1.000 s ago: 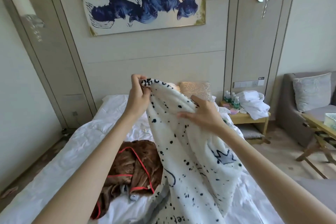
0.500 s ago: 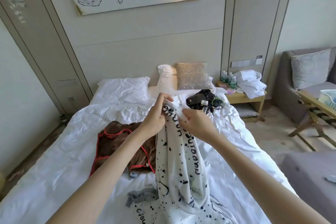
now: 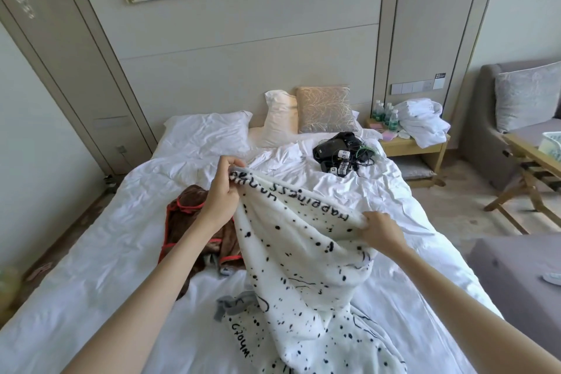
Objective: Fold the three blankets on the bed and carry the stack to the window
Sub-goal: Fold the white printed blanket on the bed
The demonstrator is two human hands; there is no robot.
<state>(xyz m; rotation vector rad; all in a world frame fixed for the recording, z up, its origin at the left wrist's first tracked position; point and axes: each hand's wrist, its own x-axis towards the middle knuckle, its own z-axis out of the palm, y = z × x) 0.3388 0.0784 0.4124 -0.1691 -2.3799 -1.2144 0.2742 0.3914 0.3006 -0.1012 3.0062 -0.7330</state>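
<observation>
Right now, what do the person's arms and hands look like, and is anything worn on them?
The left arm and right arm are bare as far up as the view shows, with no sleeves. The left hand and right hand wear no gloves; no ring, watch or bracelet shows.

The white spotted blanket (image 3: pixel 303 267) has black hand-drawn letters along its top edge. They are upside down and look like "happiness". Lower down, another word starts with "wh". The little black wall sign (image 3: pixel 439 76) is too small to read.
</observation>
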